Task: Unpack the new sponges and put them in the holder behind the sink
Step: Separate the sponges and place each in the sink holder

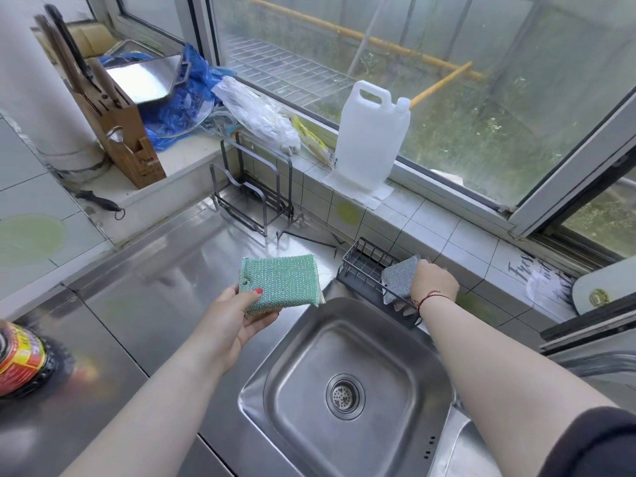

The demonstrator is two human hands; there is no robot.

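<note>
My left hand (241, 316) holds a green mesh sponge (280, 282) flat above the steel counter, left of the sink (330, 342); a pale edge of another sponge shows beneath it. My right hand (434, 282) grips a grey mesh sponge (399, 277) standing on edge inside the right end of the dark wire holder (361, 266). The holder sits behind the sink, against the tiled ledge. Its left part is empty.
A black wire rack (253, 197) stands on the counter behind the left of the sink. On the window ledge are a white plastic jug (370, 139), plastic bags (261, 115) and a wooden knife block (117, 122). A red-labelled can (19, 356) sits at the left edge.
</note>
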